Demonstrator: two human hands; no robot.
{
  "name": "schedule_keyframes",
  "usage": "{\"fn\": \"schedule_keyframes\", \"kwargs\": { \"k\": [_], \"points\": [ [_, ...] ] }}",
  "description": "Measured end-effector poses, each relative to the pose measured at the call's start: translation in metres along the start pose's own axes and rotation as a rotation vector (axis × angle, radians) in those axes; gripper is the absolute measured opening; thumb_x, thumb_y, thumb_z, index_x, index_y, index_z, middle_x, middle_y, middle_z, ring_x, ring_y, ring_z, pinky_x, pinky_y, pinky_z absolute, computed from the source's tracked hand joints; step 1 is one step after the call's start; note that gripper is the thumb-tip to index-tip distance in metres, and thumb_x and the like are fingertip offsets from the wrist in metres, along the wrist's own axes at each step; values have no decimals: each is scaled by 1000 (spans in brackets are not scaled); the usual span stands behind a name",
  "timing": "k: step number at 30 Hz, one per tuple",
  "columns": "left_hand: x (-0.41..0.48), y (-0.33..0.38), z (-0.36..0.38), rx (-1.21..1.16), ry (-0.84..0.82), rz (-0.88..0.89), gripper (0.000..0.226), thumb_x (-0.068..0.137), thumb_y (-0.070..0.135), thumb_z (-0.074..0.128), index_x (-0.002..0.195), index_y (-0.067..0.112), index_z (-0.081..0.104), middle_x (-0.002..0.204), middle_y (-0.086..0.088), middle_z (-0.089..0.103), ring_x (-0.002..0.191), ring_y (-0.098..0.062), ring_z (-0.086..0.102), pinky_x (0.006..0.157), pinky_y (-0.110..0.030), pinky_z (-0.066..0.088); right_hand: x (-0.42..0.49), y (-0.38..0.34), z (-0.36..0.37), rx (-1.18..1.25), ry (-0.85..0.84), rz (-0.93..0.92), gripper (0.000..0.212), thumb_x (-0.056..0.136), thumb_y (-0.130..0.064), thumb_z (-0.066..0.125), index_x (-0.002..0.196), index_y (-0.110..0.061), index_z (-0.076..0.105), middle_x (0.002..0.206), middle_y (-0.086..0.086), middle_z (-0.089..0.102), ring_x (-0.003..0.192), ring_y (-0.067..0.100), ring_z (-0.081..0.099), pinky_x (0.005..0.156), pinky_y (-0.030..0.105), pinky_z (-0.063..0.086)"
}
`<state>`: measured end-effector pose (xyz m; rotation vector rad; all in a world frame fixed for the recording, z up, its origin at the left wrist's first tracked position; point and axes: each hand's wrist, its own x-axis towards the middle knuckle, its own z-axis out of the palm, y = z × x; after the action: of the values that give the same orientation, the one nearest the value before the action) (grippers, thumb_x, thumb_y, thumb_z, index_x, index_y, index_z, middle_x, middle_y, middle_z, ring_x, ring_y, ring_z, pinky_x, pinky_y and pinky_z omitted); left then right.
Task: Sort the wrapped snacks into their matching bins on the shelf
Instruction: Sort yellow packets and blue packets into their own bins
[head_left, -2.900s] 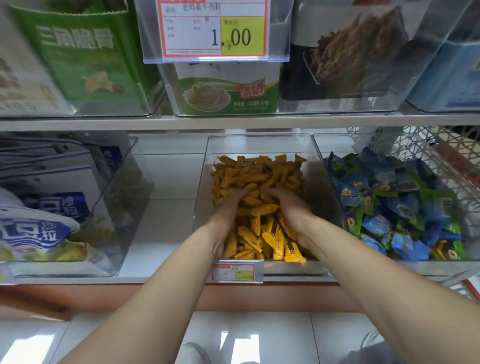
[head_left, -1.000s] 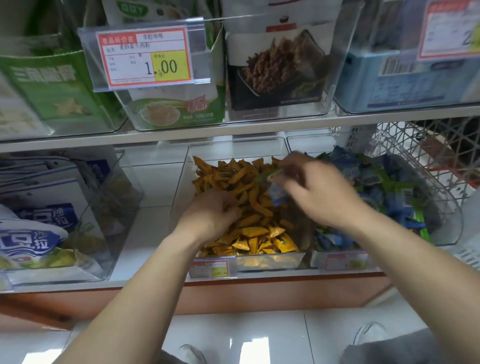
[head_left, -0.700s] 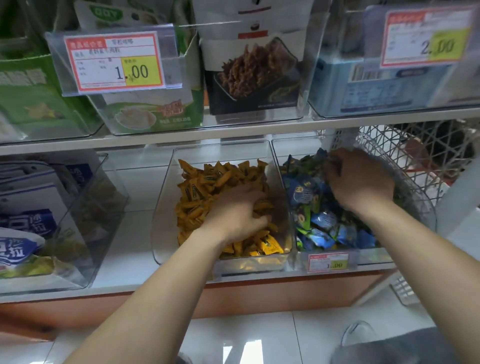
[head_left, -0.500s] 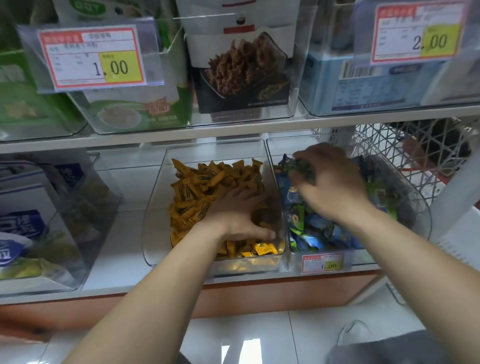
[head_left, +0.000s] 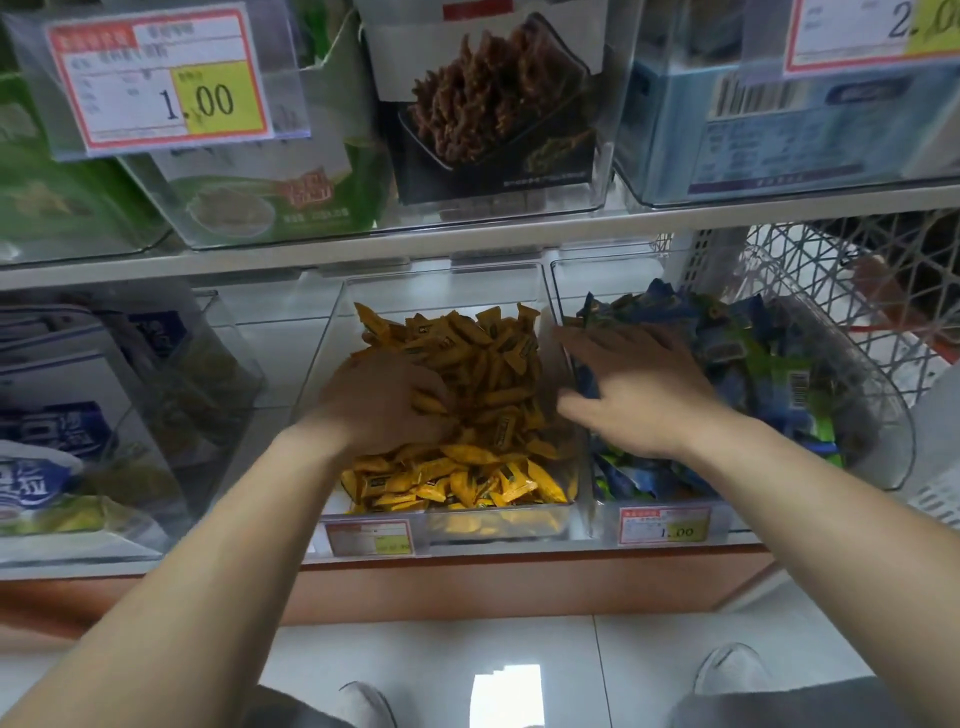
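**Head view.** The left hand (head_left: 379, 400) lies knuckles-up in the middle clear bin (head_left: 324, 338). Its fingers are curled down into the heap of yellow wrapped snacks (head_left: 467, 467); whether they grip any piece cannot be told. The right hand (head_left: 639, 395) is spread over the left side of the neighbouring bin (head_left: 883, 415). Its fingers are straight and apart, pointing towards the wall shared by the two bins, and hold nothing. The blue and green wrapped snacks (head_left: 753, 374) lie beneath it and to its right. Each bin bears a price tag (head_left: 665, 525) on its front. Both stand on the white lower shelf (head_left: 270, 374); the upper shelf (head_left: 363, 249) carries clear bins of boxed goods. A white wire basket (head_left: 831, 270) stands at right; pale floor tiles (head_left: 426, 665) and two shoes (head_left: 732, 670) show below
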<state>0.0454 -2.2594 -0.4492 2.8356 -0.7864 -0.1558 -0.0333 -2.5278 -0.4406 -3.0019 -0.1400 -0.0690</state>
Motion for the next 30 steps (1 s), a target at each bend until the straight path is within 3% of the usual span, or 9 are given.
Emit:
{"fn": "schedule_keyframes", "kwargs": {
  "k": [4,8,10,12,15,18,21,25,30],
  "points": [
    [-17,-9,-10,79,-28,-39,30,73,69,61,96,50,68,96,23,48,94,-5,41,79,-30,37,1,-1,-1,1,-11,1,77,84,-69,34,154,-38,21,157,-7,36,143,22,31,117,46,17],
    [-19,-4,-14,23,-104,-59,55,66,77,56,106,43,71,106,19,62,104,-10,55,80,-29,46,-1,-11,-11,-14,1,18,75,84,-61,50,151,-33,32,154,-2,39,140,27,34,115,45,25],
    [-18,-2,-8,-148,-97,-59,55,70,71,60,107,33,74,117,14,64,113,-11,55,91,-35,49,-3,-27,-17,-39,136,-4,65,83,-51,57,141,-24,47,141,4,50,127,30,46,104,41,39],
    [-16,4,3,-246,17,-65,40,82,58,62,100,25,76,112,11,64,107,-11,57,87,-32,50,-2,-49,-18,132,211,-10,53,84,-45,56,130,-20,55,123,8,59,110,28,57,88,37,50],
    [-9,9,17,-301,203,-163,37,89,46,60,117,24,68,121,5,60,112,-18,57,84,-29,48,11,-86,0,508,44,57,52,90,-41,52,139,-23,45,133,13,54,118,30,54,94,36,48],
    [-2,3,27,-316,174,-364,62,90,48,59,143,22,41,144,-9,44,128,-33,46,103,-46,43,37,-102,29,627,-123,282,65,93,-37,52,150,-16,29,153,16,31,138,40,35,111,47,37],
    [3,-4,35,-356,179,-492,70,89,50,58,145,19,31,137,-17,48,123,-39,49,99,-47,45,55,-107,57,730,-212,509,67,98,-40,44,154,-12,22,159,16,23,139,40,33,112,50,36],
    [6,-7,42,-283,124,-539,79,85,69,49,143,16,36,132,-16,54,119,-38,53,90,-39,44,61,-114,85,661,-249,520,67,98,-51,32,154,-15,23,156,16,29,136,43,38,110,52,38],
    [5,-7,46,-385,95,-527,83,73,79,47,132,20,48,127,-6,62,112,-33,60,77,-31,39,67,-98,88,734,-222,569,69,97,-57,37,149,-12,36,150,18,39,124,36,50,95,37,44]
  ]
}}
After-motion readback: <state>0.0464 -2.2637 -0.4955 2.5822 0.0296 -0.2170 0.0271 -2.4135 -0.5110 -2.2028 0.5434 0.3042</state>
